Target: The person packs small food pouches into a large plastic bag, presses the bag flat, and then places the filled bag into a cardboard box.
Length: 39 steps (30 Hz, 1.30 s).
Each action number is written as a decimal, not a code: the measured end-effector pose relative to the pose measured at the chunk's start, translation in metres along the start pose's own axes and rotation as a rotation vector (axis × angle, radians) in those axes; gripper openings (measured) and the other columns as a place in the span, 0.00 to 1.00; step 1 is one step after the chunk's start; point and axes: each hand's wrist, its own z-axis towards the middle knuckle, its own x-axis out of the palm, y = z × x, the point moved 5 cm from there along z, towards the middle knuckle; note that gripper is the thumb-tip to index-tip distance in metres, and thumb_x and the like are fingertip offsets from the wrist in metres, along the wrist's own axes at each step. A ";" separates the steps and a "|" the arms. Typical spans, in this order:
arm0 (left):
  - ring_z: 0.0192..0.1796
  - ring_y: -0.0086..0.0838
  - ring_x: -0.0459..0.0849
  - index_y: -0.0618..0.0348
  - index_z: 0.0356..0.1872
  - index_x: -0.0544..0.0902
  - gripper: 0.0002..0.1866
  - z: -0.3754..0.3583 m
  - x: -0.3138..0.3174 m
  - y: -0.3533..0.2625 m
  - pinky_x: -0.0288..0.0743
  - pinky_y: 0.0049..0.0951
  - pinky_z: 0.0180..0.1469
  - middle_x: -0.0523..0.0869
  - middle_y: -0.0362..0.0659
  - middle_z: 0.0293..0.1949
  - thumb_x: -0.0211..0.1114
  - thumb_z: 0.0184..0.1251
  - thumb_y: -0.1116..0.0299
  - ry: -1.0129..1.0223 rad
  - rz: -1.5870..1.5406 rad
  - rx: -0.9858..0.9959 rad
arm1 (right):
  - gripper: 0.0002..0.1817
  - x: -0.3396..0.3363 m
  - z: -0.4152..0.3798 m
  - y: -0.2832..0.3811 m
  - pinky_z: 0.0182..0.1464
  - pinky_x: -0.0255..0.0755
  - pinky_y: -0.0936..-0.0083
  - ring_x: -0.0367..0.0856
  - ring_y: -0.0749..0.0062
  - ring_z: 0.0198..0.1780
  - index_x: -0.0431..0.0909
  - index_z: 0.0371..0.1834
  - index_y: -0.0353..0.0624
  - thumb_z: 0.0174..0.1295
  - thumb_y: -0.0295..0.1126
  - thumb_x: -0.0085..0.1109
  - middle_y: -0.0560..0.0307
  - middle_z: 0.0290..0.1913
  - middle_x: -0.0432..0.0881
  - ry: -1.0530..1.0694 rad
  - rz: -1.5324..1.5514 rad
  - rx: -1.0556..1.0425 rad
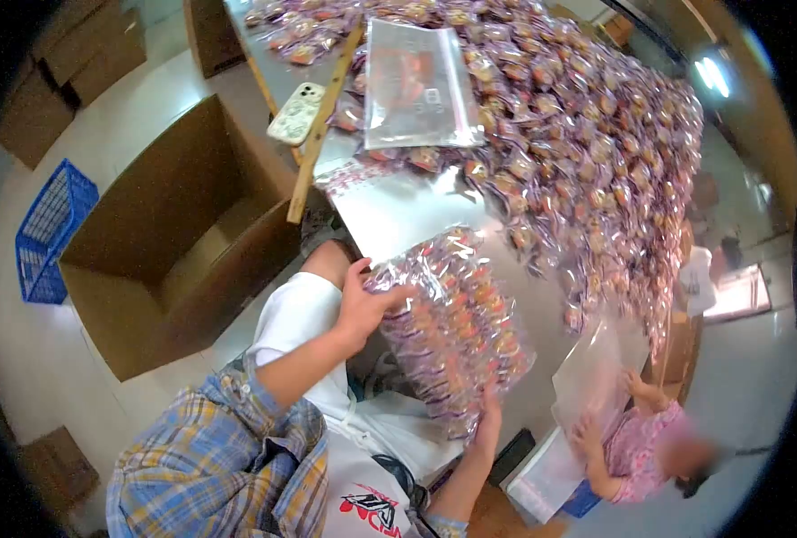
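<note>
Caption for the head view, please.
Both hands, left hand and right hand, grip a filled clear bag beside a snack heap.

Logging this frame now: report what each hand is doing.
Left hand: closed on the upper edge of the clear bag of small wrapped sweets.
Right hand: gripping the same bag at its lower end.
</note>
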 end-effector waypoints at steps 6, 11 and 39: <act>0.54 0.29 0.86 0.62 0.67 0.73 0.32 -0.033 -0.036 0.045 0.82 0.34 0.59 0.85 0.41 0.53 0.78 0.65 0.71 0.048 -0.521 -0.181 | 0.39 0.012 -0.039 -0.054 0.74 0.70 0.55 0.77 0.52 0.71 0.66 0.78 0.35 0.66 0.43 0.63 0.46 0.72 0.76 0.254 0.193 -0.065; 0.53 0.31 0.89 0.59 0.61 0.81 0.21 -0.075 -0.040 0.059 0.84 0.36 0.56 0.89 0.42 0.51 0.72 0.68 0.74 0.363 -0.748 -0.510 | 0.50 0.037 -0.070 -0.048 0.70 0.74 0.55 0.77 0.53 0.69 0.60 0.80 0.36 0.52 0.35 0.71 0.45 0.72 0.74 0.165 0.350 -0.079; 0.51 0.35 0.90 0.58 0.58 0.83 0.19 -0.060 -0.396 -0.192 0.86 0.46 0.55 0.90 0.44 0.52 0.67 0.70 0.61 -0.502 -0.618 0.627 | 0.34 0.345 0.030 0.088 0.78 0.62 0.58 0.71 0.53 0.75 0.70 0.74 0.38 0.66 0.35 0.70 0.43 0.74 0.74 0.682 -0.753 -0.918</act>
